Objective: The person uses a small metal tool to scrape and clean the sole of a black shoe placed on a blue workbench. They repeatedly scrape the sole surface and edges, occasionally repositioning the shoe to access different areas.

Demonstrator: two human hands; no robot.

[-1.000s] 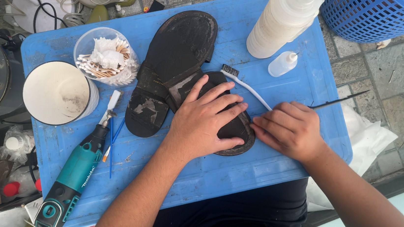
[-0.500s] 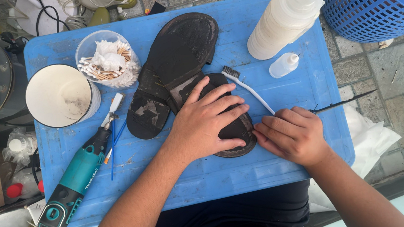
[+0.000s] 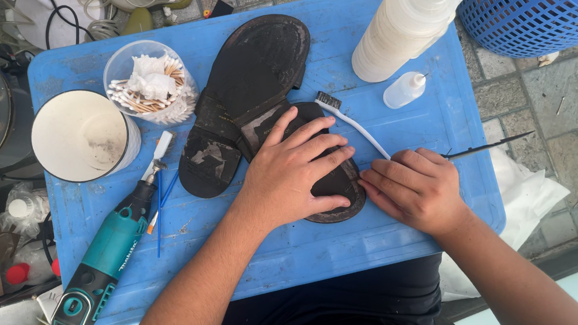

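Left hand (image 3: 296, 165) spread flat, pressing down on small black sole (image 3: 336, 179) at middle of blue table (image 3: 381, 238). Right hand (image 3: 415, 189) curled beside sole's edge, gripping thin black tool (image 3: 489, 146). White brush (image 3: 352, 122) just above; larger black sole (image 3: 247, 96), teal rotary tool (image 3: 110, 250) leftward.

black sandal sole (image 3: 336, 179) flat on table, thin dark pick (image 3: 489, 145) alongside
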